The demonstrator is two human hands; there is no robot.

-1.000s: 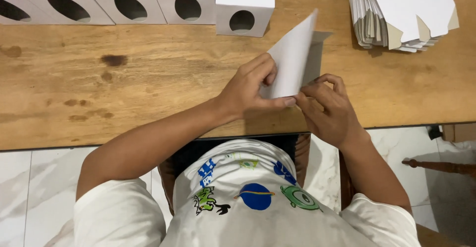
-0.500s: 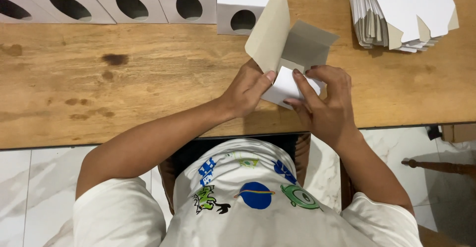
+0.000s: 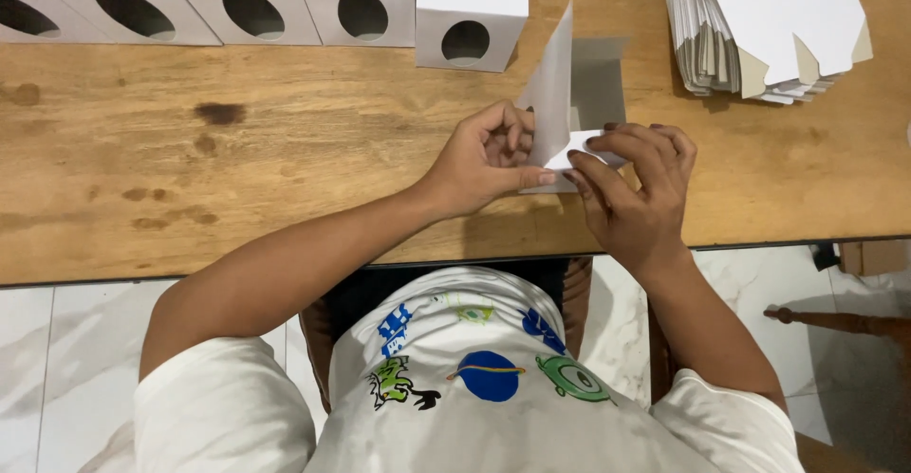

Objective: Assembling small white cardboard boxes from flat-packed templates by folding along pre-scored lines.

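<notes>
item: carton blank (image 3: 569,93), half-formed, near table (image 3: 285,150) edge. since 0.5 s ago i see its tall flap swung upright and the base pressed lower; folding looks underway. long axis runs away from me, open side right. left hand (image 3: 484,160) fingers pinch the base; right hand (image 3: 631,188) fingers press its flap.

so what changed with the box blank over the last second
The cardboard box blank went from one flat raised sheet to partly unfolded, panels now standing open. Both hands, left hand and right hand, kept hold at its lower edge. The finished boxes and flat stack stayed put.
</notes>
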